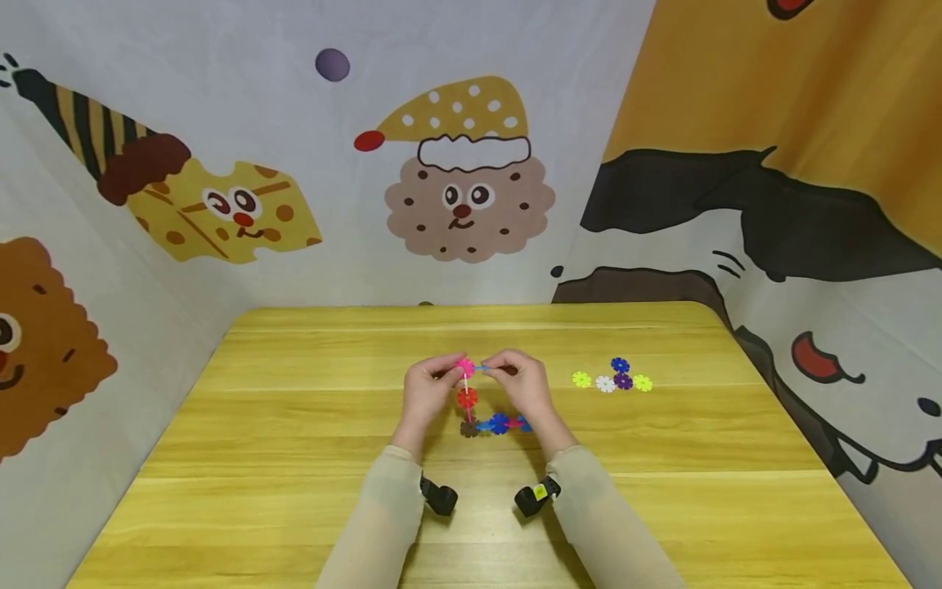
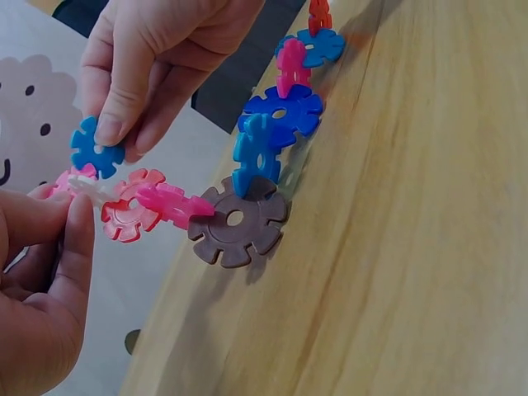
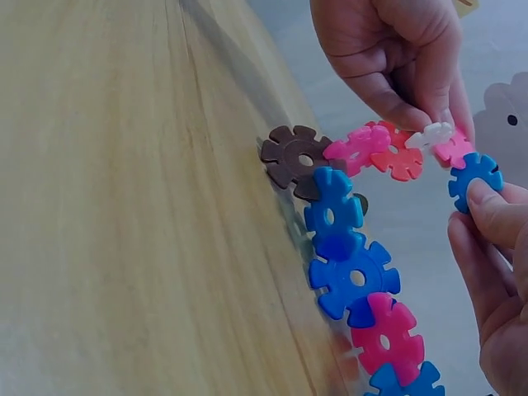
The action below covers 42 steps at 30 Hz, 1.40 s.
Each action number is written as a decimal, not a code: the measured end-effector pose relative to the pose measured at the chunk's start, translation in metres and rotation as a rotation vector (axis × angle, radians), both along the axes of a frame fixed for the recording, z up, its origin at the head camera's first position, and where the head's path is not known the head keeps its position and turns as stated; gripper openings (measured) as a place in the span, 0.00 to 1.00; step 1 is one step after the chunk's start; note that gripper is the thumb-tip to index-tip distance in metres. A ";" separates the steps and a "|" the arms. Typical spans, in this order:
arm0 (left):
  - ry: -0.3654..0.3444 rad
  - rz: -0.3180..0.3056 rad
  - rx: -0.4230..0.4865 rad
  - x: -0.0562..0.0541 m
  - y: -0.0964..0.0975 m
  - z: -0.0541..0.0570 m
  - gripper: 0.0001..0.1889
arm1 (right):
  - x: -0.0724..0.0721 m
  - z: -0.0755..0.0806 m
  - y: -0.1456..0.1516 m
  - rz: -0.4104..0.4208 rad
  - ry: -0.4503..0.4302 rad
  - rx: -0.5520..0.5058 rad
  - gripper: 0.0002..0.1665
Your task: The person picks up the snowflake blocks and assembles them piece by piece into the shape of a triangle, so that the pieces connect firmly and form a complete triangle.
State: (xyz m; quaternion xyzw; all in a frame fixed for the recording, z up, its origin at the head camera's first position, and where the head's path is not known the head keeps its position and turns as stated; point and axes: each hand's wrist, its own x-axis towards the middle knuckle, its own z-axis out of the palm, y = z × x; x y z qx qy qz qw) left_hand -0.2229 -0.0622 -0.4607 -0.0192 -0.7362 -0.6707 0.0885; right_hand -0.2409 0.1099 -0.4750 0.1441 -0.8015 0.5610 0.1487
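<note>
My left hand [image 1: 425, 394] pinches a pink notched building disc [image 3: 453, 150] between thumb and fingers, right beside a white disc [image 3: 433, 134]. Opposite it, my right hand [image 1: 526, 384] pinches a small blue disc [image 3: 472, 173] by its rim, its edge meeting the pink one. From the white disc the chain runs through a red disc [image 2: 128, 216] and another pink disc [image 2: 172, 205] down to a brown disc [image 2: 216, 235] at the corner. A second arm of the chain, with a light blue disc [image 3: 330, 210] and a dark blue disc [image 3: 338, 285], extends along the table to the right.
Loose discs lie on the wooden table [image 1: 294, 458] to the right of the hands: two yellow ones, one yellow disc [image 1: 581, 379] on the left, a white disc [image 1: 606, 384], a blue disc [image 1: 620, 365] and a purple disc [image 1: 622, 382]. A cartoon-print curtain [image 1: 280, 49] hangs behind.
</note>
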 end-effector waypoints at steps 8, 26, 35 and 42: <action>-0.020 0.015 0.009 0.000 0.006 0.004 0.10 | 0.000 -0.002 -0.002 -0.002 0.050 -0.070 0.04; 0.075 -0.100 -0.242 -0.001 0.010 0.002 0.19 | 0.023 0.026 0.002 0.017 -0.002 -0.106 0.02; 0.122 -0.069 -0.323 -0.004 0.018 0.002 0.17 | 0.022 0.023 0.006 0.045 0.017 -0.076 0.04; 0.123 -0.033 -0.276 -0.005 0.019 0.001 0.13 | 0.008 -0.006 0.038 0.031 -0.026 -0.021 0.07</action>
